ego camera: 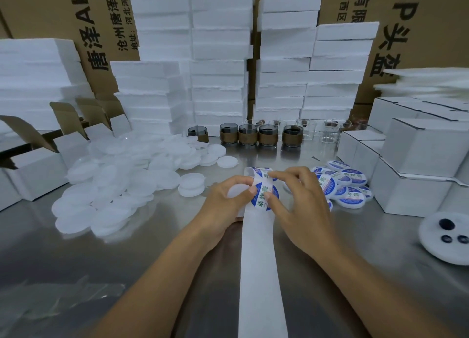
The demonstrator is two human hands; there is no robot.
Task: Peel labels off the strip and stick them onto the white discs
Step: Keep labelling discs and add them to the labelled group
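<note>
On the table (76,274) white discs (114,185) heap at ten o'clock, labelled discs (352,185) at two. The strip (258,261) runs from centre to six. The left hand (223,203) grips a disc (236,192) under it; the right hand (299,203) pinches the strip at its blue label (265,197).

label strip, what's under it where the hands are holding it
A white disc, held in the left hand, pokes out at the left edge of the strip. The rest of it is hidden by the strip and the fingers of the right hand.
</note>
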